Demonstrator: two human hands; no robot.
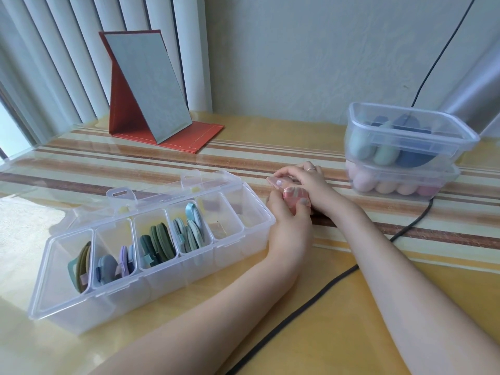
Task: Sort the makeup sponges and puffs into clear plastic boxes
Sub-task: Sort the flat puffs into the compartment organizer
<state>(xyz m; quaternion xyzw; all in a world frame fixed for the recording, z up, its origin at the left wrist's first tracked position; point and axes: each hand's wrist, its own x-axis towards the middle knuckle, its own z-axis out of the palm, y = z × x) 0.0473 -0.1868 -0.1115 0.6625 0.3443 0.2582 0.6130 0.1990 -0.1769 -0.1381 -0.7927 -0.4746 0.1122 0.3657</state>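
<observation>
1. While both hands meet just past the right end of the divided box (151, 247), the left hand (290, 212) wraps its fingers around a small stack of pink puffs (295, 197), and the right hand (303, 175) pinches one flat pink puff (274, 182) at the top of that stack; neither hand is free.
2. Holding the stack in one hand probably keeps the pink puffs squared together so they can go into a compartment on edge, as the others stand.
3. That box lies with its lid (32, 180) folded back flat on the table (351, 334), which leaves every compartment reachable from above.
4. Its four left compartments hold upright puffs grouped by colour: olive, blue and lilac, dark green, pale blue-grey. The two on the right look empty, and they sit nearest the hands, so I judge the pink ones are meant for one of them.
5. Off to the right, well apart, two tubs are stacked: the top tub (405, 136) holds blue and green sponges, the bottom tub (400, 182) pink and peach ones.
6. A black cable (338, 282) runs under the right forearm and could snag.
</observation>
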